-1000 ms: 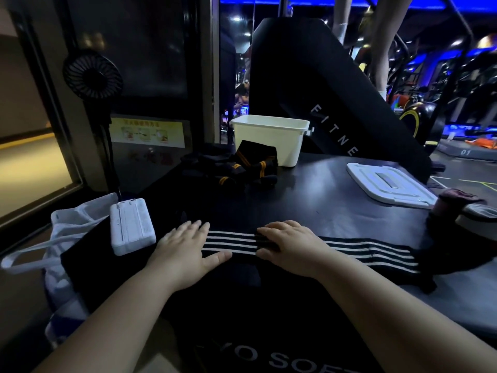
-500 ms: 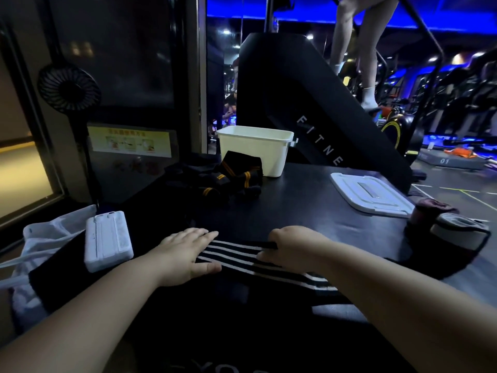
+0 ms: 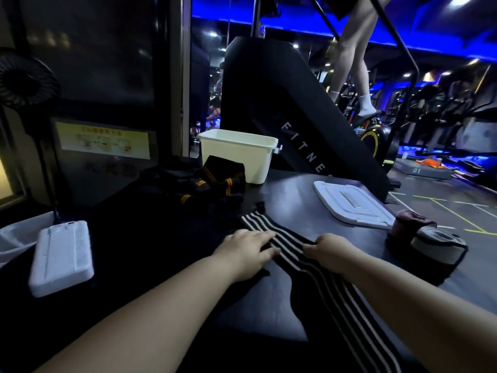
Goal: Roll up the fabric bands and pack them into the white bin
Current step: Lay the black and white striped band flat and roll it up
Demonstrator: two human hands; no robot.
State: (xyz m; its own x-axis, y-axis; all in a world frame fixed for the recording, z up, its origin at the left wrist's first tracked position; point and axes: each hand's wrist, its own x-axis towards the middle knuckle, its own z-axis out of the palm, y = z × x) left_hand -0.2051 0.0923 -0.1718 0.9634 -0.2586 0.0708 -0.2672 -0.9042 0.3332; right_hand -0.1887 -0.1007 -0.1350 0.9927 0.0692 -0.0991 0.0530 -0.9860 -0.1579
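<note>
Two hands on striped band [image 3: 287, 244], slantwise across worktop [image 3: 290, 192] to near edge: left hand [image 3: 246, 253] flat, pressing; right hand [image 3: 332, 251] curled, pinching. Probably straightening before rolling. Next: tight roll, then white bin [image 3: 236, 160] at far edge.

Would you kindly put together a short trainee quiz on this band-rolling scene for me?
1. True or false: the lid sits on the white bin.
2. Which hand lies flat on the striped band? A: left hand. B: right hand.
3. Fill in, inside or outside: the orange-striped bands lie ___ the bin.
Key: 1 false, the lid lies on the table beside the bin. 2 A; the right hand grips the band. 3 outside.
</note>
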